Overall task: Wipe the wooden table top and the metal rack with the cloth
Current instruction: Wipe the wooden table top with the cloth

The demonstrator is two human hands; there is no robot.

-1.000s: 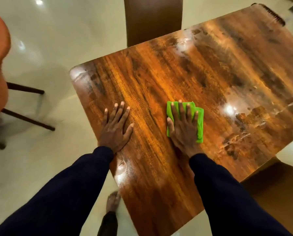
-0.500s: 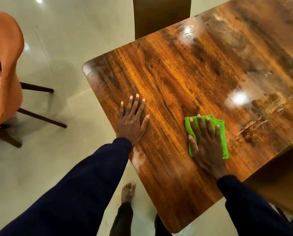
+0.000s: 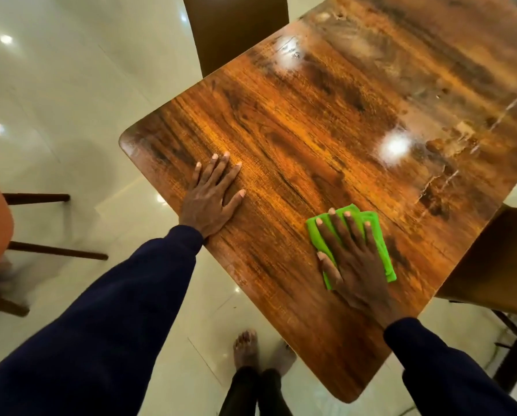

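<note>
Here the right hand lies flat, fingers straight, pressing the folded green cloth onto the brown wooden desk near its edge; the left hand braces flat. Even pressure and overlapping strokes should clear the cloudy streaks.
</note>
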